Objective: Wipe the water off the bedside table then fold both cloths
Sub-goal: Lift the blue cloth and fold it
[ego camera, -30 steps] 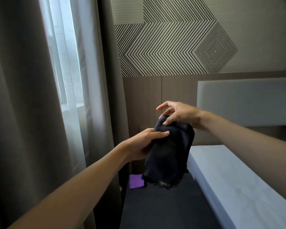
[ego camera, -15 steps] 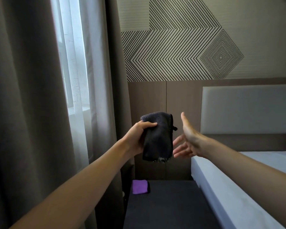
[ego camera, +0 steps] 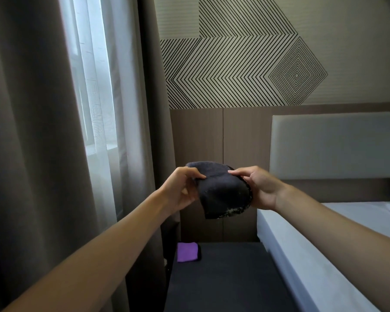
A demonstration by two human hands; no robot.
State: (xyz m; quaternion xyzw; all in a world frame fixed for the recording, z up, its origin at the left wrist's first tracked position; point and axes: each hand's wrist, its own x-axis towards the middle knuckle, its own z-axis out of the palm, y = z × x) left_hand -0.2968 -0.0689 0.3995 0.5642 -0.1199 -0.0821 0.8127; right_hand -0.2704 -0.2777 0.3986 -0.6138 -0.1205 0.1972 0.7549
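Note:
A dark grey cloth, folded into a small bundle, hangs in the air above the bedside table. My left hand pinches its left edge with thumb and fingers. My right hand grips its right side, thumb on top. A purple cloth, folded into a small square, lies at the far left corner of the dark tabletop, well below both hands.
Heavy brown curtains and a sheer curtain hang close on the left. A bed with a white mattress and a grey padded headboard borders the table on the right. A wooden wall panel stands behind the table.
My right hand, open and off the cloth half a second ago, has come back and gripped its right side. The cloth hangs a little lower in view and is now held between both hands.

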